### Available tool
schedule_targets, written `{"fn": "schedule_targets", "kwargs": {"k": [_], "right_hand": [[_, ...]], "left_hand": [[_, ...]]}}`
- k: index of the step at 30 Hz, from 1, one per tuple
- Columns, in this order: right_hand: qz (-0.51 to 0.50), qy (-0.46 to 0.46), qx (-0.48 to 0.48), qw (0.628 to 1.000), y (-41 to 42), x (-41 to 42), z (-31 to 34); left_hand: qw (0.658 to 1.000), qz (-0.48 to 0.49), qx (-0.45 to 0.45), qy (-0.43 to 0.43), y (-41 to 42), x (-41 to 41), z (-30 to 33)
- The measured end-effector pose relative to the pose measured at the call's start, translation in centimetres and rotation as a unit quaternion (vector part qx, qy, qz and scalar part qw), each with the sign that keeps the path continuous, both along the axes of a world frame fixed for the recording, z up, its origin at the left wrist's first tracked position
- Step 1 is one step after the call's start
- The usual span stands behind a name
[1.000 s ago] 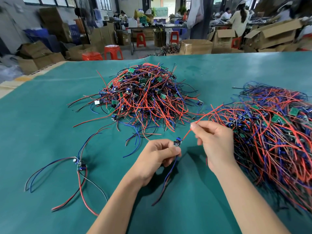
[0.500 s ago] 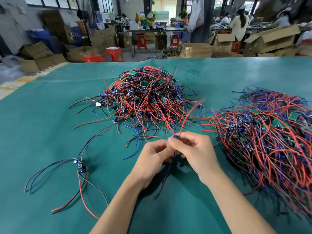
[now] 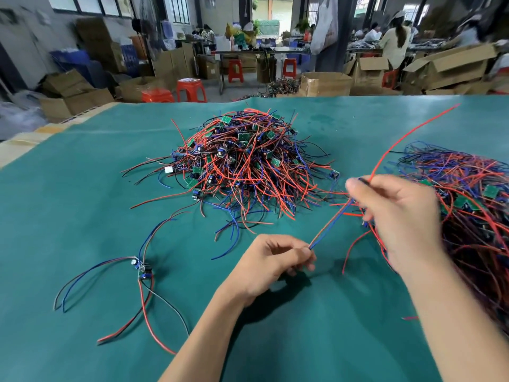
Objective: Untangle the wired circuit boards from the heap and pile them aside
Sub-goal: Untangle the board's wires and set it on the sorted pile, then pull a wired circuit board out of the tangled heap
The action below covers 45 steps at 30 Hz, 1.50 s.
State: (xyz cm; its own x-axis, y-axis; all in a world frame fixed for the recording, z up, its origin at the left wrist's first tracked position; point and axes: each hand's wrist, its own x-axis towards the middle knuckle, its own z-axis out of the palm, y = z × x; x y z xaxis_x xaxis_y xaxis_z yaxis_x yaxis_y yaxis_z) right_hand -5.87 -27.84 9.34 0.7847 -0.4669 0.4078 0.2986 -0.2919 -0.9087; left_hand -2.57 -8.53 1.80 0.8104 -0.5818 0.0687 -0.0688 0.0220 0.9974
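Note:
A tangled heap (image 3: 245,166) of small green circuit boards with red, blue and black wires sits mid-table. A second, flatter pile (image 3: 473,205) spreads along the right side. My right hand (image 3: 396,216) is shut on one wired board, hidden in the palm; its long red wire (image 3: 407,136) arcs up to the right. My left hand (image 3: 275,260) pinches the ends of that board's blue wires (image 3: 330,224), stretched taut between both hands. A separate wired board (image 3: 141,268) lies at the left with its wires splayed.
Green mat (image 3: 82,216) covers the table. Beyond the far edge stand red stools (image 3: 190,89), cardboard boxes (image 3: 325,84) and other workers at benches. A loose red wire (image 3: 355,249) lies under my right hand.
My hands were together on the board; now the right hand has lifted up and right with it, and the left has slid down to the blue wires' ends, pulling them straight.

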Motion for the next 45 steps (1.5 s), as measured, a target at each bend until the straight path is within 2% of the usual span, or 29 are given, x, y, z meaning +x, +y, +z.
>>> {"fn": "schedule_targets", "kwargs": {"k": [2,4,6,7,8,10,11,12,13,15,18,21,24,30,34,38,40,43,45], "right_hand": [[-0.023,-0.007,0.033,0.999,-2.5,-0.1,2.1],[-0.031,0.027,0.044,0.998,-6.0,0.1,3.7],[-0.061,0.118,-0.052,0.99,-9.7,0.8,4.8],[-0.096,0.177,-0.135,0.97,-11.4,1.3,5.1],[-0.133,0.24,-0.236,0.932,-12.9,1.9,5.2],[-0.2,0.36,-0.411,0.813,-14.4,3.0,5.3],[-0.215,0.389,-0.453,0.773,-14.2,3.4,5.3],[-0.225,0.39,-0.474,0.757,-13.6,4.0,5.3],[-0.234,0.368,-0.485,0.758,-12.4,4.7,5.3],[-0.214,0.281,-0.504,0.788,-9.1,6.4,4.9],[-0.048,0.219,-0.521,0.824,-2.5,9.5,4.2],[0.048,0.215,-0.521,0.825,2.6,13.0,3.1],[0.046,0.195,-0.499,0.843,5.3,16.2,1.8],[-0.02,0.265,-0.384,0.884,7.2,20.3,0.3],[-0.018,0.271,-0.356,0.894,6.8,20.7,0.5],[-0.02,0.243,-0.311,0.919,4.8,18.2,1.6],[-0.023,0.217,-0.251,0.943,3.3,15.8,1.7],[0.038,0.148,-0.068,0.986,1.9,10.9,0.6],[0.116,0.11,0.042,0.986,1.8,7.1,-0.6]], "left_hand": [[1.0,0.007,0.015,-0.01,-0.1,0.1,-0.1],[1.0,0.02,0.006,-0.001,-0.2,0.1,-0.2],[0.999,0.039,-0.009,0.016,-0.3,0.1,-0.1],[0.998,0.049,-0.015,0.023,-0.3,0.1,-0.1],[0.998,0.058,-0.022,0.03,-0.4,0.2,-0.1],[0.996,0.07,-0.031,0.04,-0.4,0.2,-0.1],[0.996,0.074,-0.031,0.044,-0.5,0.2,-0.1],[0.996,0.076,-0.03,0.047,-0.5,0.3,-0.1],[0.995,0.077,-0.029,0.048,-0.5,0.3,-0.2],[0.996,0.076,-0.028,0.048,-0.5,0.4,-0.2],[0.996,0.076,-0.028,0.047,-0.4,0.5,-0.5],[0.996,0.074,-0.027,0.045,-0.4,0.6,-0.6],[0.996,0.072,-0.022,0.045,-0.3,0.7,-0.8],[0.996,0.073,-0.024,0.054,-0.2,1.0,-1.0],[0.995,0.071,-0.029,0.059,-0.2,1.1,-1.1],[0.994,0.078,-0.037,0.065,-0.2,1.1,-0.9],[0.992,0.093,-0.05,0.074,-0.2,1.1,-0.9],[0.986,0.119,-0.076,0.089,-0.2,1.2,-0.9],[0.981,0.131,-0.099,0.106,-0.3,1.2,-0.8]]}}
